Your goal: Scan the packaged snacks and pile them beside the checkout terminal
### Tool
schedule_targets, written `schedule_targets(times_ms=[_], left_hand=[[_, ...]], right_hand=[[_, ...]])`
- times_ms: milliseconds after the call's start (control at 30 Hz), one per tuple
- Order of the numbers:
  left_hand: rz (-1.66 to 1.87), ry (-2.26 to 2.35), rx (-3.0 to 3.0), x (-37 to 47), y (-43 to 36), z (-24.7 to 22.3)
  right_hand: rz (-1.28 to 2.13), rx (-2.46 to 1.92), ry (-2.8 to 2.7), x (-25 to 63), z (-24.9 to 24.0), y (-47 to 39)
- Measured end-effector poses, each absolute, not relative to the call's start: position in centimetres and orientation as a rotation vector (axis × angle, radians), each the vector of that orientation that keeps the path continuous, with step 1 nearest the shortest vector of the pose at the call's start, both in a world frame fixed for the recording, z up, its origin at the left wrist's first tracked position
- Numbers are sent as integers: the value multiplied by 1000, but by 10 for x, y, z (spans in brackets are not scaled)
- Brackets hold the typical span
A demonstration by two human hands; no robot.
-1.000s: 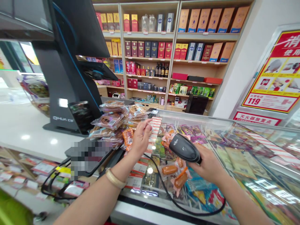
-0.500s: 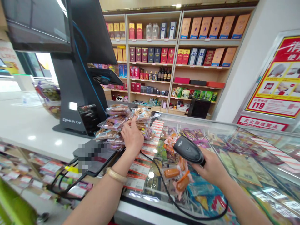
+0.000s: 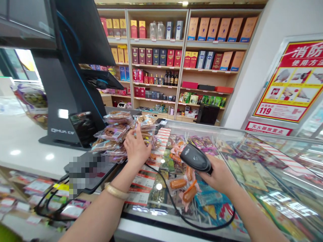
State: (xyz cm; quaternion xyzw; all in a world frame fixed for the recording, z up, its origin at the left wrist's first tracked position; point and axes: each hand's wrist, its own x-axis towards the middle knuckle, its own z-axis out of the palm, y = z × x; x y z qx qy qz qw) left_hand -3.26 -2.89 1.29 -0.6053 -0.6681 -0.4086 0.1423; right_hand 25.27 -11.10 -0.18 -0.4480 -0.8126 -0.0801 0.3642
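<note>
Glass-topped display counter with a white front edge [image 3: 156, 230]: at its left, the heaped pile of clear-plastic packets of flat brown snacks [image 3: 114, 131] lies directly behind the left hand [image 3: 137, 149], whose fingers are half curled, index extended; contact or grip cannot be told. Step judged as reaching for a packet; next move calls for pinching one. Right hand [image 3: 219, 173] is wrapped around a black plastic barcode scanner [image 3: 195, 158], nose toward the pile.

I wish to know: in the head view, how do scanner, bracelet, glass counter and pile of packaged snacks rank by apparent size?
1. Glass counter
2. Pile of packaged snacks
3. Scanner
4. Bracelet
</note>
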Motion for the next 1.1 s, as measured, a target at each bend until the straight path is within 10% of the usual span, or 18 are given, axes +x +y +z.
schedule_targets(times_ms=[400, 667, 1100], left_hand=[[-1266, -1012, -2887, -1, -43, -3], [-635, -1594, -2756, 6, -44, -13], [-682, -1328, -2885, 20, -36, -31]], right_hand=[[-152, -1177, -2065, 256, -5, -108], [-156, -1150, -2050, 254, 2, -110], [-159, -1146, -2067, 253, 2, -110]])
